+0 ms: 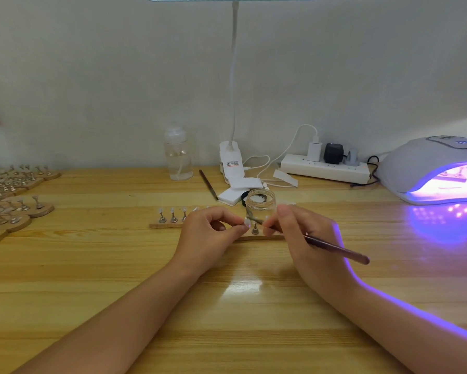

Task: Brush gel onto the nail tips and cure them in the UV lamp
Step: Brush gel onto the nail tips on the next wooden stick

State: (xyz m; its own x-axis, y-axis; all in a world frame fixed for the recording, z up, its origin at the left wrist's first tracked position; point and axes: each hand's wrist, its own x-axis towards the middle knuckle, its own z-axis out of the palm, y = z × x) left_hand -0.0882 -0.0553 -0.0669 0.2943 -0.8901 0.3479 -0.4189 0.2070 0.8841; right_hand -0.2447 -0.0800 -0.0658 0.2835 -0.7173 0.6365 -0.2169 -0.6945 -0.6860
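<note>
Mid-coat. My left hand (210,230) pinches a nail tip (247,222) just in front of the gel jar (260,207); my right hand (299,230) grips the brush (335,248), bristles on that tip. Wooden holder strip (167,225) left of the jar has more tips; can't tell which are coated. UV lamp (429,168), well right of the jar, is lit with a strip inside. So some curing, more brushing left.

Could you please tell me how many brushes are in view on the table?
2: one brush held in the right hand, and a spare brush lying by the clear bottle.
</note>
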